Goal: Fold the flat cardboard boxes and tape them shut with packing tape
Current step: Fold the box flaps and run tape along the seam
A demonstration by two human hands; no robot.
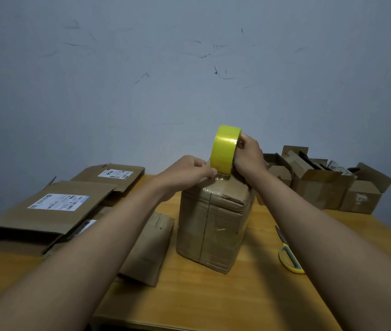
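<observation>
Folded cardboard box (213, 223) upright on wooden table (213, 299), between both forearms. Right hand (249, 156) gripping yellow tape roll (224, 149), held on edge touching box top at far side. Left hand (189, 172) just beside roll, fingers pinching clear tape end down on box top. Flattened box (146, 249) lying left, scissors (289, 256) right.

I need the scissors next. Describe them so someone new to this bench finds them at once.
Start at the upright taped box in the middle of the wooden table, then look to its right. The scissors lie flat there, partly under the right forearm: the only yellow-handled thing on the tabletop.
</observation>
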